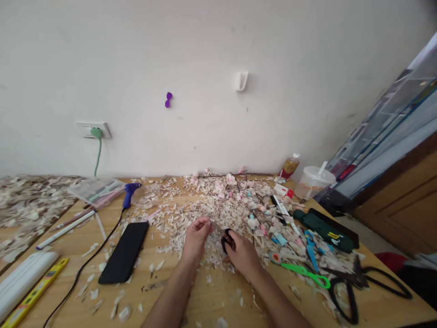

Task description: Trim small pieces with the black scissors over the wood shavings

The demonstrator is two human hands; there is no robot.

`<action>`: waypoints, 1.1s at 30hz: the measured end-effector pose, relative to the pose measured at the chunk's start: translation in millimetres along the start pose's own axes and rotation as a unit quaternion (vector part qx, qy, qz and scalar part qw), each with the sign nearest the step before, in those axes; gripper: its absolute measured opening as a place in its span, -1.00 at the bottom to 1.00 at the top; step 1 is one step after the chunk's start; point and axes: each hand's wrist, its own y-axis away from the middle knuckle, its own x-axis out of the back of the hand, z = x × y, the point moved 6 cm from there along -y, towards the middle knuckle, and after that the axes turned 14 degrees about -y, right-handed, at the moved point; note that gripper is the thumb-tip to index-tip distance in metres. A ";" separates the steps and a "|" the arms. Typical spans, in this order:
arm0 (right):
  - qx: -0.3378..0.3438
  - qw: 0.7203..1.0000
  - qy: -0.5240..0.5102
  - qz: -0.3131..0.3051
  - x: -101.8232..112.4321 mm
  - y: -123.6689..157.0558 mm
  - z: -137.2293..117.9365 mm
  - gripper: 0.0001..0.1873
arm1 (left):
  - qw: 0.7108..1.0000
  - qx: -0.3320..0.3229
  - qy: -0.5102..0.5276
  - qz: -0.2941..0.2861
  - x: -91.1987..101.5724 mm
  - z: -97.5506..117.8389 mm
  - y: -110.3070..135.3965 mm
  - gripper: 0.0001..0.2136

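Observation:
Near the middle of the wooden table [150, 296], my left hand [196, 237] is closed in a pinch, thumb against fingertips. What it pinches is too small to make out among the pale bits behind it. My right hand [244, 257] is closed around the black handles of small scissors [226, 240], a short way to the right of the left hand. The blades are hard to see against the clutter. Under and beyond both hands lies a thick scatter of pale, petal-like flakes [208, 207].
On the left lie a black phone [123, 253], a purple glue gun [129, 193] with its cord, and a yellow level [36, 291]. To the right are large black-handled scissors [351, 282], a green tool [305, 272], a dark green pouch [324, 231], a plastic cup [312, 182] and a bottle [290, 167].

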 end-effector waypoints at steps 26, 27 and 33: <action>0.017 0.998 0.037 0.049 3.1 5.6 12.9 -0.71 | 0.996 -0.008 -0.086 -0.011 2.5 2.2 -2.4 -0.75; 0.013 0.997 0.041 0.057 4.3 5.8 14.1 -0.71 | 0.997 -0.002 -0.075 -0.008 2.0 2.7 -1.4 -0.74; 0.074 0.992 0.034 0.092 8.2 9.0 4.0 -0.71 | 0.999 0.037 -0.019 -0.003 -2.9 3.4 4.6 -0.69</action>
